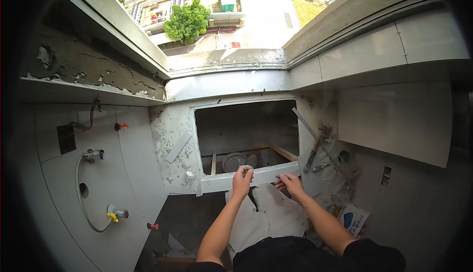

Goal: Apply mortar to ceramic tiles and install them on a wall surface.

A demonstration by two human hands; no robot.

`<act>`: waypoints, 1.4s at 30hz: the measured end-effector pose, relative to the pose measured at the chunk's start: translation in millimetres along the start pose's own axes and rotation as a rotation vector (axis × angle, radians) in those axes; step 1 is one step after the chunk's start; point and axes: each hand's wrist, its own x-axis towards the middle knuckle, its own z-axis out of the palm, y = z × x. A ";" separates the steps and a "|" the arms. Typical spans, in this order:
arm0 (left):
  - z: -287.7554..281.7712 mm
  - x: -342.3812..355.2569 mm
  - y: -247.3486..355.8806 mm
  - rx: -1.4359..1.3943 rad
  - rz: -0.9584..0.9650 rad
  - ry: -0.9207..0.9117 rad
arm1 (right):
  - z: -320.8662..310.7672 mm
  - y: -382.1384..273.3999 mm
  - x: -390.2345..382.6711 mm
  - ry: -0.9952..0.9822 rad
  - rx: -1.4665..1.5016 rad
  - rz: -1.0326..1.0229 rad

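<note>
My left hand (242,179) is raised just over the near edge of the counter frame (221,185), its fingers curled together in a pinch. Whatever they hold, if anything, is too small to make out. To its right, my right hand (292,185) is closed too, thumb and fingers drawn together by the same edge. Any thing between them cannot be made out. Beyond both hands lies a rectangular cut-out (246,129) in the counter, with wooden strips (285,153) and a round object (235,161) down inside it.
A hammer (314,152), a long metal ruler (304,122) and scraps lie to the right. A pale tile strip (179,146) rests on the left counter. Pipe fittings and a hose (79,188) stick out of the left tiled wall. An open window (226,60) is ahead.
</note>
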 end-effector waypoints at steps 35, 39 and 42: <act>396.3 -124.6 462.1 -0.120 0.753 -0.714 | -106.5 -451.0 -365.7 0.509 -0.345 -1.407; 404.6 -132.8 468.2 -0.114 0.733 -0.741 | -111.7 -443.9 -350.0 0.569 -0.230 -1.471; 403.3 -132.4 485.9 0.105 0.820 -0.768 | -120.5 -452.0 -368.1 0.677 -0.339 -1.532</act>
